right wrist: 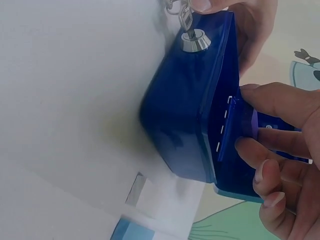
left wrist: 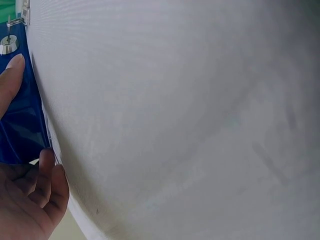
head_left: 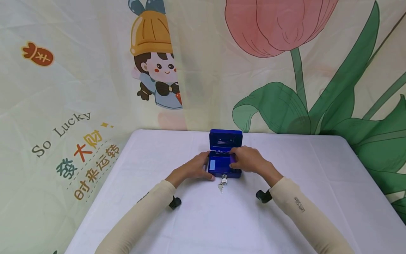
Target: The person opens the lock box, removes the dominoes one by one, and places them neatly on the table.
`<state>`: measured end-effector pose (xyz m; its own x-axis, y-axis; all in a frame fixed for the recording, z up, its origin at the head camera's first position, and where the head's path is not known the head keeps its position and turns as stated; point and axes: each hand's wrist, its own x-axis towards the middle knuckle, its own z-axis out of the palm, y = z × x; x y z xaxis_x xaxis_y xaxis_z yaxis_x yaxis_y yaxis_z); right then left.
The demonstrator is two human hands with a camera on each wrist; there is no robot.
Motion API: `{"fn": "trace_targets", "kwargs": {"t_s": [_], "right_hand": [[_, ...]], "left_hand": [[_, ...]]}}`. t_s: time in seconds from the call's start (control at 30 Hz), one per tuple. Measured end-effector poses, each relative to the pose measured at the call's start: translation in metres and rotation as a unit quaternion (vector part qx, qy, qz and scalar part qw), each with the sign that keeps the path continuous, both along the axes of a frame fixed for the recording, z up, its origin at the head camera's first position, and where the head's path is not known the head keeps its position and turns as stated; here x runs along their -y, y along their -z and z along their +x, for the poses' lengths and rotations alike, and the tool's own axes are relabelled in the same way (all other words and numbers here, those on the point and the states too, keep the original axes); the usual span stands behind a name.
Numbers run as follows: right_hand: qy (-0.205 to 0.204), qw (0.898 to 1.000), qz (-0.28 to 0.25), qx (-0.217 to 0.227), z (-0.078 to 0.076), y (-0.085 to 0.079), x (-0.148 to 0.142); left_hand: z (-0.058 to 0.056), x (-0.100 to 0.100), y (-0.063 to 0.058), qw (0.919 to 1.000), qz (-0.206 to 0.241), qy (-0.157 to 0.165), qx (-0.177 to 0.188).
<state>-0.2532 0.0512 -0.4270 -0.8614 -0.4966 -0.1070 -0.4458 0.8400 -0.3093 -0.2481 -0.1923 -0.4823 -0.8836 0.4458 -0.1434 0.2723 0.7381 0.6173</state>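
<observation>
A small blue cash box [head_left: 225, 173] stands on the white table with its lid [head_left: 226, 139] raised at the back. Keys [head_left: 220, 187] hang on a ring from the lock [right wrist: 196, 41] on its front. My left hand [head_left: 196, 166] holds the box by its left side, thumb on the front face beside the lock in the left wrist view. Inside the box's right part, my right hand [head_left: 248, 159] pinches a flat purple thing [right wrist: 251, 122] between thumb and fingers. What kind of thing it is, I cannot tell. A pale label [head_left: 213, 164] shows on the box's left inside.
The white table [head_left: 203, 225] runs back to a printed cloth backdrop [head_left: 203, 70] close behind the raised lid. Black wrist cameras sit under both sleeves, the left camera [head_left: 175, 203] and the right camera [head_left: 264, 196] low over the table.
</observation>
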Motion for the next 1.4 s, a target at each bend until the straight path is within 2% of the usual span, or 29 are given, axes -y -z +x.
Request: {"fn": "trace_targets", "kwargs": {"t_s": [0.47,0.87,1.4], "right_hand": [[0.015,1.000,-0.004,-0.002,0.000,-0.001,-0.017],[0.015,1.000,-0.014,-0.009,-0.005,0.002,-0.033],[0.034,0.999,-0.007,0.011,-0.008,0.009,-0.053]], "left_hand": [[-0.002,0.000,0.003,0.9999,0.005,0.006,-0.009],[-0.001,0.001,0.005,1.0000,0.006,-0.004,-0.004],[-0.001,0.001,0.004,1.0000,0.005,0.000,-0.004]]}}
